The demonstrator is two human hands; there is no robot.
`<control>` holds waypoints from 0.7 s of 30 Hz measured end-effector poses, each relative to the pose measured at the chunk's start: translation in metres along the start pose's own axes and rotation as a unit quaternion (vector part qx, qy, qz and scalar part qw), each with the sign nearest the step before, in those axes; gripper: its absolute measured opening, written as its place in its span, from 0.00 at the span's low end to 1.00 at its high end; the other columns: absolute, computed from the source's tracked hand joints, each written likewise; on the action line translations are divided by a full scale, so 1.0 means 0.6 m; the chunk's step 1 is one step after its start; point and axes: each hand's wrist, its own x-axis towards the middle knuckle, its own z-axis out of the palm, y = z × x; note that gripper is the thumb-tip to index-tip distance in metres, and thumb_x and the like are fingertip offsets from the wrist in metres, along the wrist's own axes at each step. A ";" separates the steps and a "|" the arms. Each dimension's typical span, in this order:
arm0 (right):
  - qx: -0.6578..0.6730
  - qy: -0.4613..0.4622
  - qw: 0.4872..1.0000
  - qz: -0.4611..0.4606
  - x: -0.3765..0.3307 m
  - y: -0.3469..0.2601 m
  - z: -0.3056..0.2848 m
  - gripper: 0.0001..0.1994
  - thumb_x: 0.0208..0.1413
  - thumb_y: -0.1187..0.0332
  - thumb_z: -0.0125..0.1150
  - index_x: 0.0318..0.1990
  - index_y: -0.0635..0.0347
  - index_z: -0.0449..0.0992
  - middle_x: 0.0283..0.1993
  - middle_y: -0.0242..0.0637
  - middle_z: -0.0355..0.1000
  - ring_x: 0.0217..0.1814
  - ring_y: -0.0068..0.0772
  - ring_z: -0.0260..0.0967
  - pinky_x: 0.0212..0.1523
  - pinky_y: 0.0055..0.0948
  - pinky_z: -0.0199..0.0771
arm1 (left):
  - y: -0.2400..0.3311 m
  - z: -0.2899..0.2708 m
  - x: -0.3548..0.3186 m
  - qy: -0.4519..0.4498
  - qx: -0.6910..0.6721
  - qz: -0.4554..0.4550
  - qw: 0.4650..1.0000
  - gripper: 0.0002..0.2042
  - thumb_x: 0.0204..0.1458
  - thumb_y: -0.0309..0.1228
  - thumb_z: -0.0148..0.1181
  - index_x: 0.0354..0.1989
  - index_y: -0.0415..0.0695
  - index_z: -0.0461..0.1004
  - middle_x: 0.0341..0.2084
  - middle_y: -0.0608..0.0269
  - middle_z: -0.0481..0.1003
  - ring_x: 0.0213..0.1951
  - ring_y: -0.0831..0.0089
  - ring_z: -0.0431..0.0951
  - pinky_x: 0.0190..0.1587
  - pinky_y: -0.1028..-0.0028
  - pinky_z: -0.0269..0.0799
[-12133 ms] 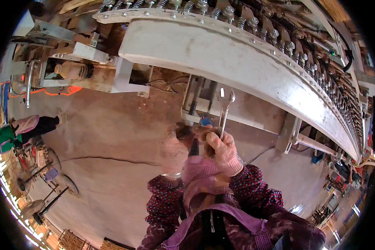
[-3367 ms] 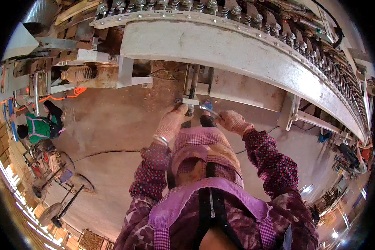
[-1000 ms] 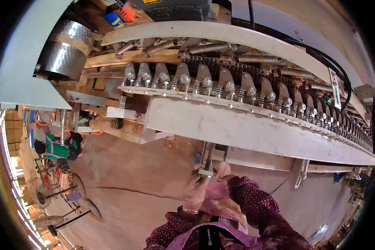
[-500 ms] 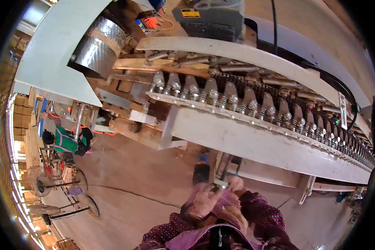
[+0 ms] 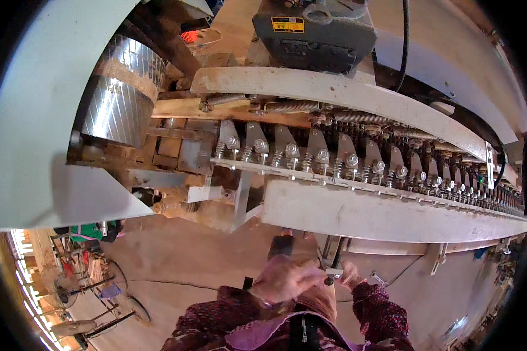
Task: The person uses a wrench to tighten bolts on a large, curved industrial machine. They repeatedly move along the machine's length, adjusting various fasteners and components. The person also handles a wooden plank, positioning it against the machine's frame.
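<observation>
Below the machine's pale beam, a metal bracket [image 5: 333, 271] with a dark round knob [image 5: 329, 282] at its near end hangs on dark rods [image 5: 336, 251]. My left hand [image 5: 290, 279] is just left of the knob, its fingers smeared by motion and pointing toward it. Whether it touches the knob cannot be told. At the bracket's right side, my right hand [image 5: 351, 276] has its fingers curled against the metal. Both forearms wear dark patterned purple sleeves. Above runs the long pale beam [image 5: 334, 210], topped by a row of springs and bolted metal plates [image 5: 319, 149].
A shiny metal roller [image 5: 120, 90] sits inside a pale housing [image 5: 35, 117] at left. A dark motor-like box [image 5: 313, 38] stands behind the curved rail [image 5: 310, 79]. Fans [image 5: 79, 327] are at lower left, and a cable [image 5: 170, 284] crosses the floor.
The view has moved closer to the machine and its left housing. My hands have drawn apart: the left is left of the knob, the right stays by the bracket's right side.
</observation>
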 end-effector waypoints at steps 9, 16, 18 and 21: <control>0.100 0.004 0.963 0.251 -0.070 -0.008 0.028 0.20 0.52 0.54 0.61 0.40 0.65 0.78 0.31 0.47 0.77 0.34 0.45 0.75 0.38 0.38 0.74 | 0.028 -0.293 -0.008 0.352 0.154 -0.028 0.923 0.18 0.55 0.21 0.57 0.56 0.39 0.72 0.52 0.51 0.74 0.55 0.62 0.74 0.57 0.69 0.68; 0.459 0.074 0.783 0.413 -0.174 -0.067 0.003 0.19 0.57 0.56 0.59 0.24 0.66 0.74 0.20 0.34 0.70 0.21 0.24 0.68 0.26 0.29 0.70 | 0.006 -0.374 0.108 0.425 0.153 -0.036 0.892 0.15 0.57 0.24 0.54 0.54 0.40 0.73 0.50 0.51 0.74 0.51 0.59 0.75 0.56 0.65 0.68; 0.439 0.094 0.797 0.403 -0.165 -0.076 0.011 0.19 0.57 0.57 0.56 0.18 0.58 0.68 0.16 0.29 0.65 0.16 0.24 0.62 0.18 0.28 0.64 | -0.012 -0.393 0.154 0.432 0.253 -0.066 0.863 0.15 0.56 0.25 0.56 0.52 0.42 0.75 0.46 0.51 0.76 0.48 0.56 0.76 0.54 0.63 0.69; 0.423 0.084 0.816 0.384 -0.161 -0.067 0.034 0.17 0.58 0.60 0.56 0.22 0.60 0.72 0.18 0.30 0.67 0.18 0.24 0.64 0.19 0.28 0.64 | -0.056 -0.446 0.191 0.370 0.424 0.056 0.825 0.14 0.51 0.26 0.61 0.48 0.45 0.76 0.39 0.53 0.78 0.44 0.54 0.77 0.49 0.61 0.72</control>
